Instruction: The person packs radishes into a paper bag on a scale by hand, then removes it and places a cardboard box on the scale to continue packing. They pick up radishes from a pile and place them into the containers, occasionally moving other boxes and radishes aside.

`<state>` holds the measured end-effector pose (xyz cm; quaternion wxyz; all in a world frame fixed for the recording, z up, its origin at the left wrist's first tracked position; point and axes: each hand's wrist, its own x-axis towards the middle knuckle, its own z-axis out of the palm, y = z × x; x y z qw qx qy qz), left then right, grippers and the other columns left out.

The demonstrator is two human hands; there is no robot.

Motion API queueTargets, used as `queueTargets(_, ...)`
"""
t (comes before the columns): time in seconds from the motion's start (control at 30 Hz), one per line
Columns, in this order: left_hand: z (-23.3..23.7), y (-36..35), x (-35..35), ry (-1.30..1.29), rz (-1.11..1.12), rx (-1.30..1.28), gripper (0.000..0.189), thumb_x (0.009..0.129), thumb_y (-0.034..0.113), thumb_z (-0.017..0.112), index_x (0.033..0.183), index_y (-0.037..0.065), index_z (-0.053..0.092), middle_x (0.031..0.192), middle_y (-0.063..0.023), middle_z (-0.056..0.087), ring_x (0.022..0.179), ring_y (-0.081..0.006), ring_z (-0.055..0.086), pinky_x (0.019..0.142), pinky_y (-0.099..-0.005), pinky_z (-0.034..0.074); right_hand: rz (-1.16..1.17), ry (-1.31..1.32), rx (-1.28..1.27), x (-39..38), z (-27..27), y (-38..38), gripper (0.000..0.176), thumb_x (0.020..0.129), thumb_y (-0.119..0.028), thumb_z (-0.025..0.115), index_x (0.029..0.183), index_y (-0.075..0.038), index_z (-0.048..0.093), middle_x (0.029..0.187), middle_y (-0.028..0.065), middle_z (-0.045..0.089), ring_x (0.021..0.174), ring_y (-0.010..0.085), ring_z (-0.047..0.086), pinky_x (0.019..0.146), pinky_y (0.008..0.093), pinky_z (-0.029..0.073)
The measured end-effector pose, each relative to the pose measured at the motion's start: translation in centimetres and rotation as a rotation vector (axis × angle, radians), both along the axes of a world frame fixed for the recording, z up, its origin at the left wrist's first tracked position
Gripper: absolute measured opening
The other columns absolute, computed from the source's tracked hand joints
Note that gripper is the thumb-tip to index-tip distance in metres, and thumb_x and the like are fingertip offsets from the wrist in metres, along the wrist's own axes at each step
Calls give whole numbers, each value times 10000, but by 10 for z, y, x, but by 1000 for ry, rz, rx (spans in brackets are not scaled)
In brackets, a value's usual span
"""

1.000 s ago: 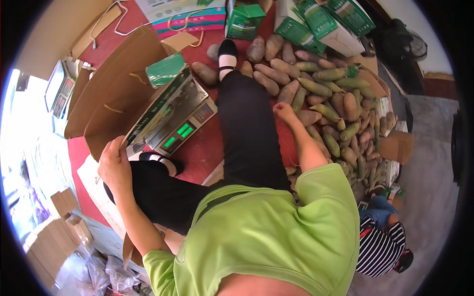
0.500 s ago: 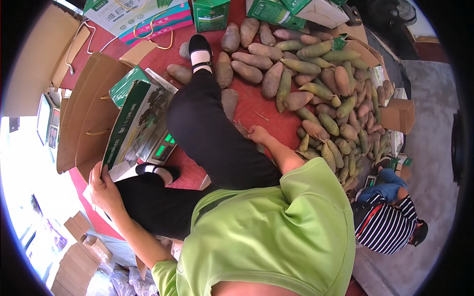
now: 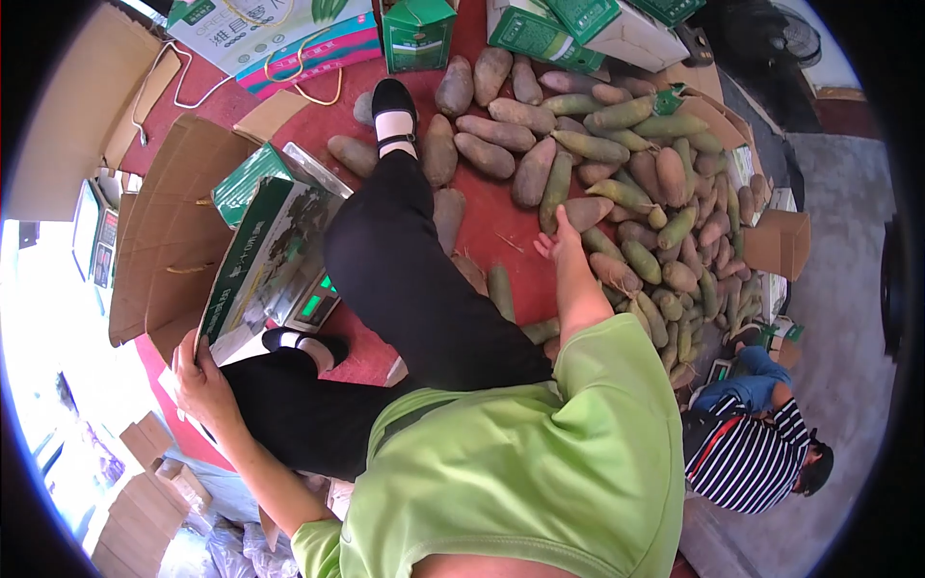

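My left hand (image 3: 204,390) grips the lower edge of a green-and-white printed carton (image 3: 252,265), which stands tilted beside my knee. Over the right side of the red floor, my right hand (image 3: 562,239) has its fingers spread, fingertips right at the near end of a soil-covered brownish radish (image 3: 587,212). A long green radish (image 3: 556,188) lies just beyond that hand. Near my knee are another green radish (image 3: 500,292) and a brownish one (image 3: 469,272), partly hidden by my leg.
A large radish pile (image 3: 674,241) spreads to the right. Scales with lit green digits (image 3: 316,301) stand by the carton. Open brown cardboard (image 3: 173,231) is at left, gift boxes (image 3: 308,58) at the top. A person in a striped shirt (image 3: 747,458) crouches at right.
My right hand has moved from beside my knee up and right to the radish pile, its fingers now spread. A green radish shows near my knee. My left hand stays on the carton.
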<state>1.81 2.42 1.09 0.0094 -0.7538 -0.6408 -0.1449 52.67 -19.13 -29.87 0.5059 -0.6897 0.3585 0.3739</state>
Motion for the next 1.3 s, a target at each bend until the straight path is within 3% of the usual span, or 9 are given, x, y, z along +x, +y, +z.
queueTargets(0.07, 0, -1, 0, -4, 6, 0, 145, 895, 144, 616, 1010, 72, 668, 958, -104, 694, 845, -290, 666, 736, -355, 500, -95, 39, -28, 4, 4, 2, 832, 750, -512, 762, 1406, -176, 374, 1427, 72, 372, 1144, 336, 482, 803, 530, 504)
queueTargets(0.17, 1, -1, 0, 10, -29, 28, 128, 891, 125, 604, 1008, 124, 655, 923, -64, 671, 823, -276, 647, 681, -360, 503, -152, -109, -153, 7, 13, 2, 848, 679, -484, 830, 1313, -66, 454, 1223, 104, 530, 1007, 346, 540, 781, 554, 491)
queueTargets(0.27, 3, -2, 4, 40, -9, 32, 121, 884, 118, 606, 993, 120, 658, 912, -61, 668, 828, -272, 644, 694, -359, 500, -46, -110, -209, 28, 0, -8, 886, 689, -517, 807, 1378, -120, 418, 1381, 97, 427, 1101, 356, 485, 799, 535, 487)
queueTargets(0.6, 0, 0, -1, 20, 1, 20, 149, 871, 88, 599, 1007, 126, 647, 932, -57, 655, 864, -274, 634, 713, -364, 498, -99, -85, -258, 53, -8, -2, 772, 631, -383, 873, 1267, -155, 500, 1263, 69, 532, 1052, 314, 510, 744, 493, 481)
queueTargets(0.8, 2, -1, 3, 3, 8, 26, 173, 851, 50, 585, 997, 123, 643, 912, -65, 645, 866, -282, 624, 721, -373, 493, 79, -109, -322, 25, -18, -33, 795, 597, -302, 874, 1275, -153, 485, 1271, 70, 524, 1078, 311, 507, 758, 496, 456)
queueTargets(0.87, 1, -3, 4, 16, 17, 31, 184, 842, 40, 583, 994, 122, 644, 911, -68, 644, 868, -286, 623, 726, -378, 492, 157, -41, -181, 8, 4, -40, 1013, 588, -205, 878, 1395, -71, 281, 1401, 116, 422, 1184, 332, 471, 820, 541, 440)
queueTargets(1.03, 1, -4, 1, 27, 21, 29, 204, 808, 43, 600, 984, 133, 650, 915, -61, 649, 907, -287, 621, 772, -395, 483, 163, 107, -1, -23, 26, -47, 654, 658, -339, 837, 1218, -166, 545, 1204, 80, 572, 1050, 292, 525, 809, 472, 430)
queueTargets(1.17, 3, -4, -1, 77, -16, 26, 210, 785, 51, 625, 978, 132, 642, 902, -52, 648, 915, -265, 622, 783, -381, 478, 228, 144, 146, -30, 40, -38, 608, 698, -319, 806, 1210, -133, 538, 1211, 82, 566, 1039, 303, 544, 822, 484, 434)
queueTargets(1.3, 1, -5, -2, 79, -23, 63, 215, 776, 60, 634, 975, 141, 641, 893, -41, 649, 906, -246, 628, 780, -377, 478, 472, 43, 327, -50, 112, 10, 625, 725, -270, 783, 1256, -88, 511, 1221, 87, 562, 1076, 284, 545, 842, 469, 446)
